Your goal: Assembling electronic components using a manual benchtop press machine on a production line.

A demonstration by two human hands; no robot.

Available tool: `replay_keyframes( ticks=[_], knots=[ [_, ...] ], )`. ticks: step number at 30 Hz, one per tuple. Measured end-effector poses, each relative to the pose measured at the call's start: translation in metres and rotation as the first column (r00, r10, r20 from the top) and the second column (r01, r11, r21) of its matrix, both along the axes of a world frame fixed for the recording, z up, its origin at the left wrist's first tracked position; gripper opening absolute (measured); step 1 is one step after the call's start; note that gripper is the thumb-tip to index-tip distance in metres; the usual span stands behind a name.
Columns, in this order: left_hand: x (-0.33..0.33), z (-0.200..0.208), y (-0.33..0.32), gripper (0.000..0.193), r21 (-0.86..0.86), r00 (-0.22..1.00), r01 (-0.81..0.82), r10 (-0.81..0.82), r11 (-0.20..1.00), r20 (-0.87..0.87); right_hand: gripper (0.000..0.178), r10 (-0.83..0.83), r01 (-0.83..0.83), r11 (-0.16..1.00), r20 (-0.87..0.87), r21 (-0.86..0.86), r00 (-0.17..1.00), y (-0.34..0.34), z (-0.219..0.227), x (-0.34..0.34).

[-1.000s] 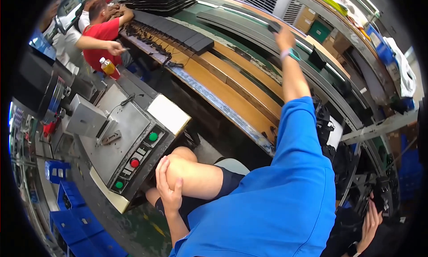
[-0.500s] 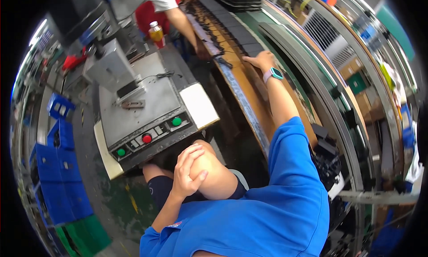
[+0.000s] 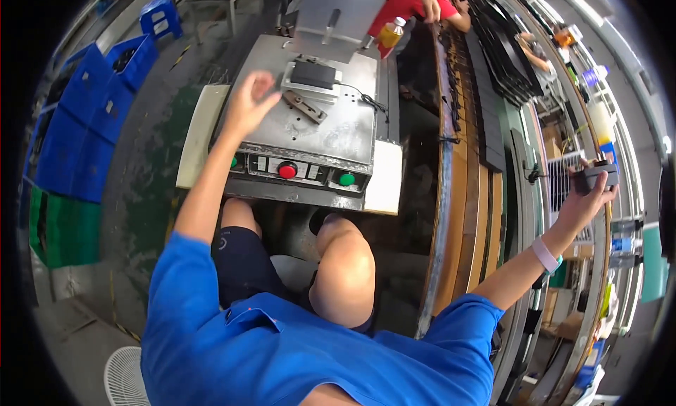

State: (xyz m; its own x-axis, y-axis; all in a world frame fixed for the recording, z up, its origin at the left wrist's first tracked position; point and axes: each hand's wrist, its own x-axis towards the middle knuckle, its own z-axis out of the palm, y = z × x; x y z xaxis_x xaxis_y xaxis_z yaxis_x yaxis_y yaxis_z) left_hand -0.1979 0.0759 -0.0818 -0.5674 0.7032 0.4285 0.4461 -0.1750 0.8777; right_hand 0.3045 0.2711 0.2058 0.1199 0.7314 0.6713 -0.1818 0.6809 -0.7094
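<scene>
My left hand (image 3: 248, 109) is raised over the left side of a metal bench machine (image 3: 324, 135), fingers loosely curled and apart, holding nothing. Near it, a black rectangular block (image 3: 313, 74) sits on a pale metal fixture (image 3: 299, 88), with a brownish metal bar (image 3: 304, 107) lying just in front. Far out to the right, my right hand (image 3: 584, 205) grips a small dark grey boxy part (image 3: 596, 176), fingers and thumb around its lower side. A red button (image 3: 287, 169) and a green button (image 3: 346, 179) show on the machine's front panel.
An upright metal plate (image 3: 338, 19) stands behind the fixture. To the right runs a wooden bench (image 3: 454, 223) with a row of dark flat parts (image 3: 486, 117). Blue bins (image 3: 74, 117) and a green bin (image 3: 67, 230) stand left. A co-worker in red (image 3: 408, 8) is at the back.
The view has turned. My left hand has gone from my knee up over the machine. My right hand has left the bench and swung right, now with a dark boxy part in it.
</scene>
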Motion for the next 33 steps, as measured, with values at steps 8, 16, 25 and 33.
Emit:
replay_keyframes(
  ticks=[8, 16, 25, 33],
  knots=[
    [-0.045, 0.018, 0.082, 0.082, -0.014, 0.921, 0.390, -0.390, 0.921, -0.012, 0.041, 0.255, -0.169, 0.967, 0.789, -0.193, 0.559, 0.022, -0.147, -0.137],
    [0.061, 0.019, -0.066, 0.075, 0.733, 0.242, 0.094, -0.730, 0.674, 0.639, 0.060, 0.239, -0.486, 0.870, 0.797, 0.077, 0.555, 0.046, -0.260, -0.304],
    [0.112, -0.049, -0.169, 0.053, 0.214, 0.468, -0.097, -0.145, 0.972, 0.872, 0.079, -0.277, -0.678, 0.688, 0.957, 0.257, 0.082, 0.011, -0.233, -0.361],
    [0.069, -0.051, -0.138, 0.058, -0.060, 0.962, -0.272, 0.270, 0.960, -0.038, 0.118, -0.205, -0.467, 0.883, 0.925, 0.034, -0.321, -0.070, -0.245, -0.222]
  ],
)
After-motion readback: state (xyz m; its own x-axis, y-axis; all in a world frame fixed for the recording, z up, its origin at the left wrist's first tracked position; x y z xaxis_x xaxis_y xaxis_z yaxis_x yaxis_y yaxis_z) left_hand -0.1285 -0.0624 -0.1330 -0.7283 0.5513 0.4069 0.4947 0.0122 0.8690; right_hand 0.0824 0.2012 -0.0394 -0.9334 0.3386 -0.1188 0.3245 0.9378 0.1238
